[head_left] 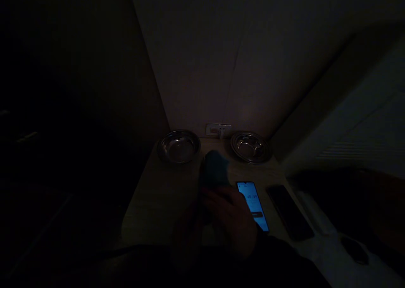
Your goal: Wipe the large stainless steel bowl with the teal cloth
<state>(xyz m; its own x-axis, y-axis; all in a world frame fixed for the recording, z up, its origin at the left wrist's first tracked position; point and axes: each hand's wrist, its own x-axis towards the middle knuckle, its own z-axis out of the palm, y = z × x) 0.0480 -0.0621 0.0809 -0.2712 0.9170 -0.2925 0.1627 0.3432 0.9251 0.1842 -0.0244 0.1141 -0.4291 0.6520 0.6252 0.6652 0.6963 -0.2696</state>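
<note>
The scene is very dark. A bluish-green cloth (pixel 216 168) is bunched up above the middle of the table, with a dark edge along its left side that I cannot make out. My right hand (pixel 232 218) is closed on the cloth from below, its fingers pointing left. Low and close beside it, my left hand (pixel 186 235) shows only dimly under the dark lower part of the bundle. It looks closed, but what it grips is lost in shadow.
A round metal dish (pixel 179 148) stands at the back left of the wooden table (pixel 148 207), and stacked metal dishes (pixel 250 148) at the back right. A lit phone (pixel 251 199) lies beside my right hand, a dark phone (pixel 290 213) farther right. Behind is a wall socket (pixel 215 129).
</note>
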